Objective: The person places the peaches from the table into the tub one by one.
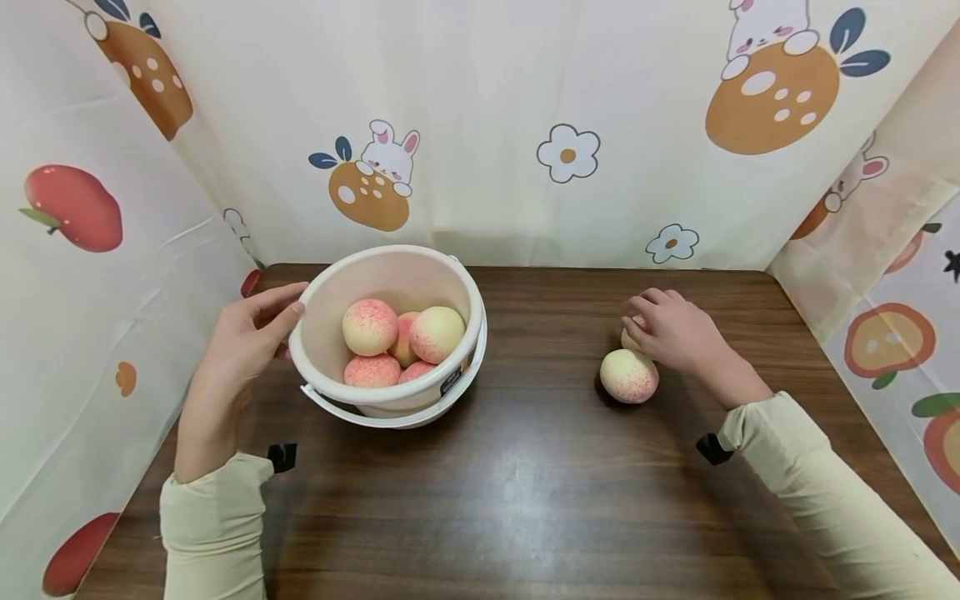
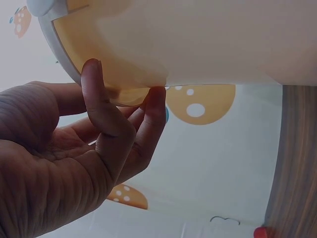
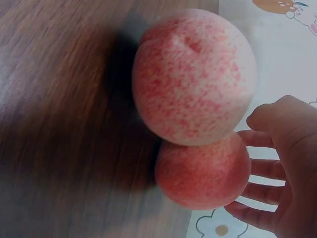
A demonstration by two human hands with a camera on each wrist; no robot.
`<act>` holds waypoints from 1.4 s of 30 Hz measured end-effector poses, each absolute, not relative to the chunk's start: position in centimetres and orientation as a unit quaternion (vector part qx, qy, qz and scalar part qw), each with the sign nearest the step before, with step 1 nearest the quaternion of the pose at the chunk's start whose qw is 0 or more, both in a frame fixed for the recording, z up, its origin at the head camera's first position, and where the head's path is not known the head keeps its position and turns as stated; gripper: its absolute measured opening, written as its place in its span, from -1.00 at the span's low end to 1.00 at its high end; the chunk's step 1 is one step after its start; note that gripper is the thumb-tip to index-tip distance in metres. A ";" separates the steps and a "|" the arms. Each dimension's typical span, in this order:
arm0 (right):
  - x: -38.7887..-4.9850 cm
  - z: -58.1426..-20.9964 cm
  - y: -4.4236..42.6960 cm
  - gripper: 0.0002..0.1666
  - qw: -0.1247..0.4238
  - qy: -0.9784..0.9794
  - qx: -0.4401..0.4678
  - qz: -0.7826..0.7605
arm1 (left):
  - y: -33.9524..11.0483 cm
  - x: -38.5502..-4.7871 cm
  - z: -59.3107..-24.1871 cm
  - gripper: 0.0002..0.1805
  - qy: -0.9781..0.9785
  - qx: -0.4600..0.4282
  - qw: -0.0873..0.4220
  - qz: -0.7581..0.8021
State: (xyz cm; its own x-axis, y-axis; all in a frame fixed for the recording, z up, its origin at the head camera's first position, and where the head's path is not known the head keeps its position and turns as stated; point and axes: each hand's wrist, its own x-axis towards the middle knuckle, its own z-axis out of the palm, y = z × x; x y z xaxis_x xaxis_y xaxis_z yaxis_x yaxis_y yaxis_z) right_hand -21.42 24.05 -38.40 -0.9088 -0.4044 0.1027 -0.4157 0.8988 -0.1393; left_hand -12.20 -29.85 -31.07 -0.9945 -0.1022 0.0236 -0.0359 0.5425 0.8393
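Note:
On the left of the table stands a white plastic bucket (image 1: 382, 407) with several pink-and-yellow peaches (image 1: 371, 327) inside. My left hand (image 1: 243, 337) holds the bucket's left rim, with bent fingers against the outer wall in the left wrist view. To the right, two peaches sit together on the wood. The nearer peach (image 1: 629, 377) is pale with a pink blush. Over the farther peach (image 3: 203, 171) is my right hand (image 1: 675, 329), its fingers spread along the far side and its thumb apart from the fruit. From the head, that peach is mostly hidden by the hand.
The dark wooden table (image 1: 510, 500) is enclosed by printed fabric, with a back curtain (image 1: 495, 100) close behind the bucket. Side curtains hang along the left and right table edges. The bucket's white handle (image 1: 390, 423) hangs down around its front.

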 end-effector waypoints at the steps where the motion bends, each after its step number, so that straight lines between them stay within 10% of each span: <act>1: -21.4 -38.5 24.1 -0.63 0.031 -0.975 0.208 0.077 | -29.9 -12.2 -31.1 -0.48 -0.878 0.040 0.035 -0.475; 18: -21.9 -39.6 24.8 -0.45 -0.061 -0.971 0.206 0.103 | -29.8 -12.2 -31.0 -0.48 -0.874 0.046 0.027 -0.483; 42: -22.2 -39.7 24.5 -0.61 0.027 -0.972 0.210 0.106 | -29.9 -12.1 -31.0 -0.46 -0.870 0.045 0.025 -0.490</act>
State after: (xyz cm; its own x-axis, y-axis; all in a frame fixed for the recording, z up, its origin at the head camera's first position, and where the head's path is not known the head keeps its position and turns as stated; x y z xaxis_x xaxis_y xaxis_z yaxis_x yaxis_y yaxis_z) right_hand -22.17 24.51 -39.71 -0.9103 -0.4024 0.0971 -0.4139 0.8892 -0.1952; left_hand -12.10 -29.87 -31.05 -0.9948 -0.1023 -0.0001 -0.0532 0.5165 0.8547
